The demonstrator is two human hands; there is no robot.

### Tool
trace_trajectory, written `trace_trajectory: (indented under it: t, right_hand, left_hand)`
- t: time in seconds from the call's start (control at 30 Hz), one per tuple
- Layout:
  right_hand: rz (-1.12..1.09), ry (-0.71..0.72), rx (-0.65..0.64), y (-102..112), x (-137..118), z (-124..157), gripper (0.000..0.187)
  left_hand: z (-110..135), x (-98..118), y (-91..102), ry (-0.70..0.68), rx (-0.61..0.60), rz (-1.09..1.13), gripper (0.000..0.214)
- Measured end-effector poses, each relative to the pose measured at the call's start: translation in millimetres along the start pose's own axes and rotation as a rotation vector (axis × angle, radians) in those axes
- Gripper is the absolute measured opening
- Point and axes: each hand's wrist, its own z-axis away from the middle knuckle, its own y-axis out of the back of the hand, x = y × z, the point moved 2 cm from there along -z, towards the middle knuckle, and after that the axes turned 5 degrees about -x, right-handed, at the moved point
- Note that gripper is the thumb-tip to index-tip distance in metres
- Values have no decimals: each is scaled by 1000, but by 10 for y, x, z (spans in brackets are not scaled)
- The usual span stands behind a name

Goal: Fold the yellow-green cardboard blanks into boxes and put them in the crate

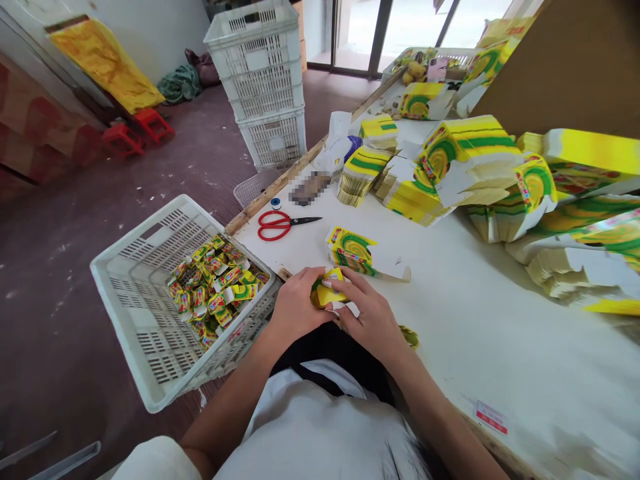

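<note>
Because the crate (pixel 135 293) stands at 9 o'clock, just beside the table (pixel 465 293) and lower than its top, anything let go over the edge should have only a short drop. Small cartons (pixel 220 287) lie jumbled inside, heaped toward the table side; order apparently doesn't matter there. Farther off, 11 o'clock: white crates (pixel 267 93), stacked, likely to spare floor. Nearer, also 11 o'clock: scissors (pixel 295 221), red loops toward the table edge, blades pointing inward, probably parked within reach but off the working spot.

Centre, close to the lap: left hand (pixel 301 300) curled round one side of the yellow box (pixel 331 289), seemingly as a brace. Right hand (pixel 367 313) clamped on it from the opposite side, thumb and fingertips at the end; looks like a grip for working the flaps.

1 o'clock, just beyond the fingers: a bundle (pixel 353 250), presumably there for a short reach. Farther, same line: stacks (pixel 415 197). 3 o'clock: piles (pixel 600 263), set back, perhaps for elbow room.
</note>
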Motion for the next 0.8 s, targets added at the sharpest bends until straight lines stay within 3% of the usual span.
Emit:
trace_trajectory:
  t: [0.27,0.5,0.8]
  right_hand:
    - [-88,63,114,92,25,26,30]
    - [31,86,-70,114,46,59,29]
    - [-18,56,-152,113,57,67,33]
  left_hand:
    - [33,28,8,-72,-50,133,55]
    - [40,2,7,-40,-84,-12,55]
    - [10,81,17,-23,-175,-104,58]
